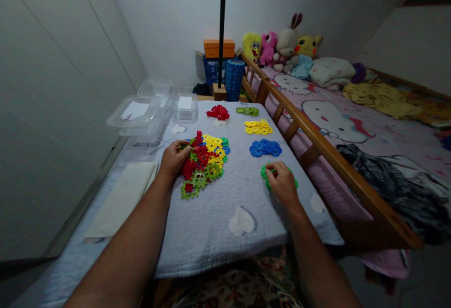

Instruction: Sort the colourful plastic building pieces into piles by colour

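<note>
Left hand [174, 158]: curled over mixed pile [202, 156]
Right hand [283, 183]: bent over green pieces [263, 172]
Either grip: cannot be told

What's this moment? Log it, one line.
left fingers: at mixed plastic-piece pile | right fingers: at green flower pieces | blue flower pieces: beyond green

Along the worktop's [204, 237] right edge we see a pink-covered, wooden-railed bed [394, 131]. Plush toys [286, 44] line the bed's far edge; a yellow cloth [382, 101] lies by its right edge. Beyond the worktop's far edge are a blue cylinder [234, 81] and an orange box [214, 48].
</note>
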Demonstrator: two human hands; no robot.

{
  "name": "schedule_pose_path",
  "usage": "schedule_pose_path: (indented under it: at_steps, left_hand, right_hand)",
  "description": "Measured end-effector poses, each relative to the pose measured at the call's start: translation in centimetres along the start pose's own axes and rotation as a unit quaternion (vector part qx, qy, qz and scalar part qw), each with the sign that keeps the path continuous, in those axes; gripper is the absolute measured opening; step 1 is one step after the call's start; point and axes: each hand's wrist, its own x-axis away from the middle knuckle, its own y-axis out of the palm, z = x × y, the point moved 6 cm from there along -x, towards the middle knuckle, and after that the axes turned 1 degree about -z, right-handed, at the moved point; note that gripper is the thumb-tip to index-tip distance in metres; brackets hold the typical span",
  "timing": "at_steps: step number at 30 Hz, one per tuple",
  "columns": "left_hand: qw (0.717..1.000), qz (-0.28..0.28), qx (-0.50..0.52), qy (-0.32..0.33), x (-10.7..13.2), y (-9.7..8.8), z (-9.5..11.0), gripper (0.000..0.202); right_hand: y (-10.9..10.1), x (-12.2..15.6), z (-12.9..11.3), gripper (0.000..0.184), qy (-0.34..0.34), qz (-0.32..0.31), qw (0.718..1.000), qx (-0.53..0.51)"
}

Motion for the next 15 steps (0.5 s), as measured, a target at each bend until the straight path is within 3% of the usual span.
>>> schedule_pose_path:
  at_steps: [6,11,15]
  left_hand:
    - [1.000,-0.003,0.007,0.004,0.0,0.1,-0.1,0.044]
    - [1.000,0.000,0.015,0.007,-0.1,0.1,-0.1,0.042]
    - [1.000,0.003,0.013,0.006,0.1,0.0,0.2,0.039]
  right_hand:
    - [7.5,-3.0,-5.7,0.020,-0.088,-0.188,0.978,0.026]
    - [12.1,-6.9,-7.2,0.031,-0.054,-0.190,0.978,0.072]
    - [14.5,-7.8,-7.2,0.034,-0.026,-0.169,0.982,0.082]
